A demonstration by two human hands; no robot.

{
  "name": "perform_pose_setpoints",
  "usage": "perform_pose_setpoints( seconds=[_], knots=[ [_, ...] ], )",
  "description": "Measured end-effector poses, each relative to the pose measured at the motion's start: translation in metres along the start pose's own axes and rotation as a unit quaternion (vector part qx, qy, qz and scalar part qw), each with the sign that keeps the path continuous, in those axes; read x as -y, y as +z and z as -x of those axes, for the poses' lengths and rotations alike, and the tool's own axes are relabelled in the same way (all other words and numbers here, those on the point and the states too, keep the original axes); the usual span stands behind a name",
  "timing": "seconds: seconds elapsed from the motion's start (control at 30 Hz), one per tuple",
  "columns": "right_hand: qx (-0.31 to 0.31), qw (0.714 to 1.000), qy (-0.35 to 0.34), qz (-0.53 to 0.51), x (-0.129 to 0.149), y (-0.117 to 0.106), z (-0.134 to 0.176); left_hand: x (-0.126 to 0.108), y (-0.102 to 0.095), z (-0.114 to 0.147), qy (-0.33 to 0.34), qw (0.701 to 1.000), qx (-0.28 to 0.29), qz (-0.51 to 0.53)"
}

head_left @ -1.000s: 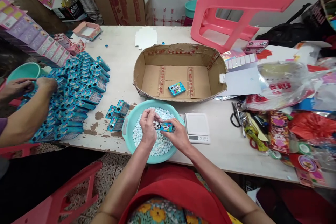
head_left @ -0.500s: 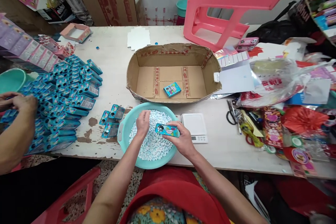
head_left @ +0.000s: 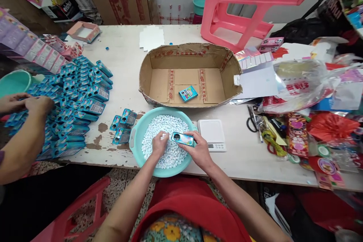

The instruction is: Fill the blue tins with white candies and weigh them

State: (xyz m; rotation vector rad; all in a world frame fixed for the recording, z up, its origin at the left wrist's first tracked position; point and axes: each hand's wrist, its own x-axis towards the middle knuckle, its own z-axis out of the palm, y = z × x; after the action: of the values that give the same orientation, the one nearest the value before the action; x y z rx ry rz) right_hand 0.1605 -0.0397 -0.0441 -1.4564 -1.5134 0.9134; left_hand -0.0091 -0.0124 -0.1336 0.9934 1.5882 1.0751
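Observation:
Over a mint-green basin [head_left: 137, 155] of small pale candies [head_left: 167, 121], my right hand [head_left: 200, 150] grips a small blue candy box [head_left: 183, 138] lying on its side, its dark round hole facing left. My left hand [head_left: 160, 144] is closed around a few of the white candies, close to the box's hole end. Left of the basin stand several similar blue boxes [head_left: 121, 135]. One more blue box [head_left: 188, 93] lies in the open cardboard carton [head_left: 159, 79] behind the basin.
A white digital scale [head_left: 211, 132] sits right of the basin. Many blue boxes [head_left: 82, 98] crowd the left side, where a co-worker's hands [head_left: 36, 104] work. Scissors [head_left: 251, 120], plastic bags [head_left: 292, 87] and packaging clutter the right. A pink stool [head_left: 221, 11] lies on the table behind the carton.
My left hand has closed on some candies and moved right and down, nearer the box. The box in my right hand has tilted, showing less of its printed front. The view has shifted slightly.

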Motion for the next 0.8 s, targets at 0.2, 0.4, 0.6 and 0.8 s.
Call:
perform_pose_setpoints(
  seconds=[0.2, 0.4, 0.6, 0.8],
  knots=[
    [0.037, 0.997, -0.031, 0.059, -0.005, 0.017, 0.007, -0.063, -0.01, 0.023, -0.047, 0.945, 0.013, 0.323],
    [0.07, 0.988, -0.056, 0.125, 0.007, 0.029, 0.009, -0.098, -0.006, 0.033, 0.001, 0.917, -0.021, 0.398],
    [0.064, 0.989, -0.054, 0.12, 0.014, 0.024, 0.006, -0.102, -0.004, 0.028, -0.018, 0.917, -0.047, 0.397],
    [0.065, 0.992, -0.042, 0.099, 0.015, 0.021, 0.005, -0.107, 0.001, 0.028, -0.002, 0.924, -0.048, 0.38]
  ],
)
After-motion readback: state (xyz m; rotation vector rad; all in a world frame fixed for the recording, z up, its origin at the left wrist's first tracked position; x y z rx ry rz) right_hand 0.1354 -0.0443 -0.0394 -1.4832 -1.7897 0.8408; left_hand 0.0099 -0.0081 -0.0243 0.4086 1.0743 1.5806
